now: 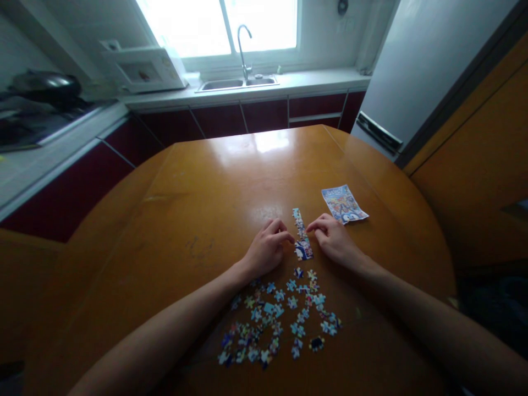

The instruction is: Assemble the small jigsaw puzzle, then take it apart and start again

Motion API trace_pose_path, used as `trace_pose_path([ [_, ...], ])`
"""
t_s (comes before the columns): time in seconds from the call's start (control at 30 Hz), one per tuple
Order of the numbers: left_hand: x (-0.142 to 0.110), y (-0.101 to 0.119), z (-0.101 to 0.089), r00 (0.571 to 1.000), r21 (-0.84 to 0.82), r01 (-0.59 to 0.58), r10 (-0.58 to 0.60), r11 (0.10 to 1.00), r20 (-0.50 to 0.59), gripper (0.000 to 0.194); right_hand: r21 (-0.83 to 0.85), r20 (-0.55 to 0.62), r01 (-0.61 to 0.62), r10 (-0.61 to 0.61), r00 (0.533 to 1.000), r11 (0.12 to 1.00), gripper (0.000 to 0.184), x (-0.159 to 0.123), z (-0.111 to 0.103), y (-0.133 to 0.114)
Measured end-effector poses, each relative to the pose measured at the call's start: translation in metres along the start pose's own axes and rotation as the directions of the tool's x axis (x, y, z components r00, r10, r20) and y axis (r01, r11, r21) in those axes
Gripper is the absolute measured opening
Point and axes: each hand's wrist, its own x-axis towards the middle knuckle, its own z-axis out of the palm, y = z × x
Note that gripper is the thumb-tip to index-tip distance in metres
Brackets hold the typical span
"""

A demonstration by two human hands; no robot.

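Note:
A narrow strip of joined jigsaw pieces (301,234) lies on the table, wider at its near end, where a blue-and-white figure shows. My left hand (269,246) rests at its left side, fingers loosely bent and apart, one fingertip by the strip's edge. On the opposite side is my right hand (333,236), its index finger reaching to the strip's right edge and the other fingers bent. Neither hand appears to grip a piece. Closer to me, many loose jigsaw pieces (292,302) are scattered between my forearms, and a dark piece (317,344) sits at their near right.
A creased picture sheet (344,203) lies beyond my right hand on the wooden table (214,187). Past the table are a sink (223,84) with a tap, a microwave (148,69), a pan (45,85) on the stove and a fridge (429,60) at right.

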Motion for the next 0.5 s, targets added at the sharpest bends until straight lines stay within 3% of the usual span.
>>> trace_pose_path([
  [0.5,-0.0003,0.0002,-0.0004,0.999,0.003,0.021,-0.021,1.000,0.038,0.042,-0.082,0.105,0.037,-0.028,0.994,0.996,0.025,-0.0077,0.0009,-0.0104],
])
